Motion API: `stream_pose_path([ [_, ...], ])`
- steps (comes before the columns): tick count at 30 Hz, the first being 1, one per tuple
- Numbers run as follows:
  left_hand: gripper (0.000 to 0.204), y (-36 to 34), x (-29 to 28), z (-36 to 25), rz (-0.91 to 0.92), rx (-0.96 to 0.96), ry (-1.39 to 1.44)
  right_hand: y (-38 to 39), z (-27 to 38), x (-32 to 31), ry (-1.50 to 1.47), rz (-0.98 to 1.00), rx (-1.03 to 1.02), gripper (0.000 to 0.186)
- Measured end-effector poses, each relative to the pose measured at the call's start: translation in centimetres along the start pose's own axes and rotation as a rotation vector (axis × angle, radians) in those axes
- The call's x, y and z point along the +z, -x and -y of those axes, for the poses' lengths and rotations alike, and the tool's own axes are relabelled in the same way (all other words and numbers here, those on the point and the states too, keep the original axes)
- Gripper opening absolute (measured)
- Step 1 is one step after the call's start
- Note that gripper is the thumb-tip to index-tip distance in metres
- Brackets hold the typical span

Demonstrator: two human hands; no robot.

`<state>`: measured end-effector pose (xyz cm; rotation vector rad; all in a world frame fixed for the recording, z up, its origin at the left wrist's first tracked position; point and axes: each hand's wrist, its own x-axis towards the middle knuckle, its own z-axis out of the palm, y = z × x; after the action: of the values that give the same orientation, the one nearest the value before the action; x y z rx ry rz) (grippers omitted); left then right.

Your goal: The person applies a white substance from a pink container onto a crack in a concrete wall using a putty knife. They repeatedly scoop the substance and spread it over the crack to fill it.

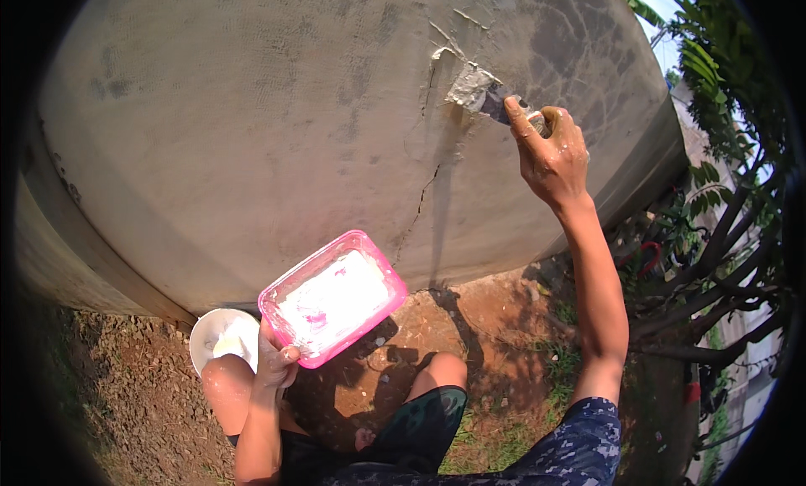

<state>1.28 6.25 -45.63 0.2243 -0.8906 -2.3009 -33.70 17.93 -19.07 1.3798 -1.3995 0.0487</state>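
Lower left of frame: round white plastic bowl [220, 339] sits on the brown dirt ground [126, 402], partly hidden behind the person's bare knee. White paste visible inside it.

Just right of the bowl, lower centre-left: left hand [275, 362] closed around the near corner of a pink rectangular plastic tray [332, 298], thumb on the rim. Tray is held tilted, its inside coated with white filler and some pink smears.

Centre: grey rendered concrete wall [252, 125] fills the upper frame. A thin dark crack [417, 207] runs down it toward the ground.

Upper right of centre: right hand [550, 154] clenched on the handle of a flat metal putty knife [489, 96], arm raised. Blade is pressed against the wall on a pale patch of fresh filler.

Far right: green-leaved branches [722, 91].
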Motion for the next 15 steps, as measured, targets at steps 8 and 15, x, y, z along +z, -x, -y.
stream_pose_path([
  [8, 0.103, -0.8, -0.6, 0.2, -0.022, -0.022, -0.059, -1.6, 0.6, -0.9, -0.034, 0.078, -0.027, 0.054],
  [15, 0.103, 0.6, -0.3, 0.1, -0.047, -0.040, -0.059, -0.5, 0.4, -0.6, -0.091, 0.020, -0.010, 0.056],
])
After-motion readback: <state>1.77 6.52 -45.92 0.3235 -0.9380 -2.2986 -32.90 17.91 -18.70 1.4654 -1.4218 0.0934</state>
